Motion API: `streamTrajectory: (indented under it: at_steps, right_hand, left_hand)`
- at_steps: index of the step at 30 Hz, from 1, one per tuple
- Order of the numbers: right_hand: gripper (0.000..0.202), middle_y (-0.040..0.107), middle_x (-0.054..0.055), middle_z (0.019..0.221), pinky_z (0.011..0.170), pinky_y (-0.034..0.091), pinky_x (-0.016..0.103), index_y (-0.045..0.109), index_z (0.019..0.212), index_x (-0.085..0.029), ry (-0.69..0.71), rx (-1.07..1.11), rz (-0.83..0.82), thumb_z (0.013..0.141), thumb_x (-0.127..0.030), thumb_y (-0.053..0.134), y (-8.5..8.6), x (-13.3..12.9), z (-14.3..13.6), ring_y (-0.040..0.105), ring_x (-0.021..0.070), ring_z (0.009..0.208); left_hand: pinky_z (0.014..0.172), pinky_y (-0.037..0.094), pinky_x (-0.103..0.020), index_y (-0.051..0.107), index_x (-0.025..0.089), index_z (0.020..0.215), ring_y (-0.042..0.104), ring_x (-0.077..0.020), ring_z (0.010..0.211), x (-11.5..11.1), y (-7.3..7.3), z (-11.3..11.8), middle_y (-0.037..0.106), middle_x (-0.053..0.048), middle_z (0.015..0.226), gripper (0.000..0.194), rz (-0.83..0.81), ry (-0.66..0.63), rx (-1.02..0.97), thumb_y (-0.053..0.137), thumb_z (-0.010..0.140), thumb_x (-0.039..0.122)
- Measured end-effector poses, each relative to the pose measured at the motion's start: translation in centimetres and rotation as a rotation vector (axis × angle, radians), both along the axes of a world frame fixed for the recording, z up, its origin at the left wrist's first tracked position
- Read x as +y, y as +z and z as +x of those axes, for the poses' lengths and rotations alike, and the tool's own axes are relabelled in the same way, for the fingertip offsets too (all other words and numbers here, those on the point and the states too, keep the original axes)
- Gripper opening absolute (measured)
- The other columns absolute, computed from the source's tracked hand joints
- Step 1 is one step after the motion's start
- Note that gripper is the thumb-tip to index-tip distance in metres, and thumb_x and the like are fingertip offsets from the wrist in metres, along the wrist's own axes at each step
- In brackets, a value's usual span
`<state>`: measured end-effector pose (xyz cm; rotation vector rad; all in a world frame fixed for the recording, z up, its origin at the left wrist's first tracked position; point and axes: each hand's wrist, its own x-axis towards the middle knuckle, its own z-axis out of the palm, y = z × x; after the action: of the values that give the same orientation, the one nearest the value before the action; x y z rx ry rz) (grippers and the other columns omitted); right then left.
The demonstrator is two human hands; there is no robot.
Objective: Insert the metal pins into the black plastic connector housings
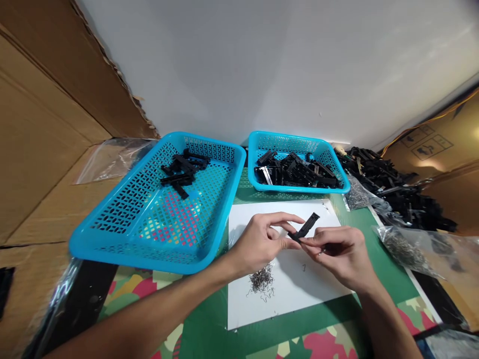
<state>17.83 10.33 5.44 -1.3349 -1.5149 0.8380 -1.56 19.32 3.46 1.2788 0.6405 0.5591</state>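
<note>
One black part [307, 227], pinched between your left hand [260, 240] and right hand [342, 251]; slack grip could drop it, scattering wire pieces [262, 280] near white sheet [239, 313] left edge

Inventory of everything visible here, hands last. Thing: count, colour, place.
Table: 1, green with patterned patches, below everything
White sheet: 1, white, on table
Metal pieces: uncountable pile, silvery, on sheet
Black part: 1, black, held above sheet
Larger basket: 1, blue, left
Its parts: several, black, far end
Smaller basket: 1, blue, behind sheet
Its contents: many parts, mostly black
Heap of parts: many, mostly black, far right
Bags of small pieces: at least 2, clear, right
Plastic bag: 1, clear, left
Cardboard: several panels, brown, both sides
Cable: yellow, right
Wall: 1, whitish, back
Left hand: 1, bare, pinching black part
Right hand: 1, bare, fingers at part's lower end
</note>
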Motion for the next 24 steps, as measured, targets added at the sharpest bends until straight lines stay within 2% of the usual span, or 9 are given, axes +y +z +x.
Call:
streamTrajectory:
  at_steps: [3,5,8,10,15,17,20,22,24]
  right_hand:
    - [0.01,0.069,0.003,0.06,0.047,0.043,0.022,0.085,0.079,-0.018,0.056,0.02,-0.1,0.087,-0.021,0.08,1.1,0.3,0.4,0.056,0.0109,0.052]
    - [0.011,0.072,0.004,0.062,0.045,0.043,0.021,0.084,0.078,-0.017,0.082,0.059,-0.172,0.086,-0.024,0.082,1.6,0.7,0.6,0.056,0.0101,0.05]
    - [0.016,0.075,0.005,0.066,0.042,0.043,0.02,0.084,0.077,-0.016,0.095,0.118,-0.26,0.085,-0.031,0.085,1.9,1.2,0.7,0.056,0.0094,0.048]
    - [0.02,0.076,0.006,0.067,0.041,0.044,0.021,0.085,0.078,-0.016,0.083,0.126,-0.262,0.084,-0.036,0.087,1.8,1.3,0.8,0.057,0.01,0.048]
    - [0.011,0.076,0.004,0.068,0.049,0.05,0.023,0.087,0.085,-0.021,0.027,0.004,-0.111,0.087,-0.032,0.085,1.0,0.8,0.9,0.064,0.0129,0.055]
    - [0.006,0.076,0.003,0.071,0.052,0.05,0.024,0.087,0.091,-0.023,0.026,-0.063,-0.042,0.09,-0.027,0.082,0.7,0.6,1.0,0.064,0.0125,0.056]
    - [0.009,0.075,0.002,0.072,0.053,0.048,0.024,0.086,0.096,-0.024,0.016,-0.167,0.124,0.093,-0.022,0.078,0.5,0.3,1.1,0.064,0.0125,0.057]
    - [0.013,0.071,0.001,0.068,0.05,0.045,0.025,0.087,0.098,-0.024,0.003,-0.239,0.207,0.096,-0.021,0.074,0.4,0.2,1.4,0.061,0.0124,0.054]
    - [0.017,0.066,0.001,0.064,0.047,0.041,0.025,0.087,0.097,-0.024,-0.004,-0.303,0.234,0.098,-0.022,0.07,0.1,-0.1,1.8,0.056,0.0119,0.051]
  left_hand:
    - [0.041,0.025,-0.015,0.079,0.016,0.119,0.053,-0.0035,0.047,-0.1,0.1,0.0,0.079,-0.008,0.095,0.04,0.005,-0.001,0.021,0.08,0.079,0.012]
    - [0.043,0.028,-0.015,0.079,0.016,0.115,0.056,-0.0046,0.051,-0.2,0.1,0.1,0.079,-0.008,0.096,0.037,0.024,0.01,0.02,0.082,0.078,0.014]
    - [0.043,0.027,-0.016,0.078,0.014,0.099,0.048,-0.0027,0.049,-0.2,0.3,0.0,0.078,-0.006,0.093,0.021,0.056,0.008,0.026,0.083,0.08,0.02]
    - [0.044,0.026,-0.017,0.075,0.013,0.092,0.045,-0.0027,0.049,-0.2,0.4,0.0,0.076,-0.004,0.089,0.014,0.072,0.002,0.03,0.081,0.082,0.021]
    - [0.054,0.039,-0.018,0.071,0.015,0.09,0.059,-0.0096,0.065,-0.1,0.5,0.2,0.072,-0.002,0.085,0.012,0.104,0.009,-0.008,0.079,0.086,0.023]
    - [0.06,0.044,-0.02,0.07,0.015,0.09,0.065,-0.0129,0.073,0.0,0.4,0.2,0.072,-0.002,0.084,0.016,0.116,0.012,-0.03,0.08,0.088,0.027]
    - [0.067,0.049,-0.024,0.068,0.016,0.093,0.069,-0.0159,0.08,0.0,0.4,0.0,0.072,-0.002,0.087,0.022,0.161,-0.01,-0.031,0.077,0.094,0.036]
    - [0.068,0.048,-0.025,0.069,0.017,0.098,0.068,-0.0154,0.078,-0.1,0.3,-0.2,0.073,-0.002,0.088,0.022,0.278,-0.029,0.052,0.072,0.099,0.039]
    - [0.07,0.048,-0.027,0.072,0.02,0.106,0.067,-0.015,0.078,-0.2,0.3,-0.4,0.075,-0.001,0.094,0.019,0.482,-0.056,0.169,0.071,0.1,0.038]
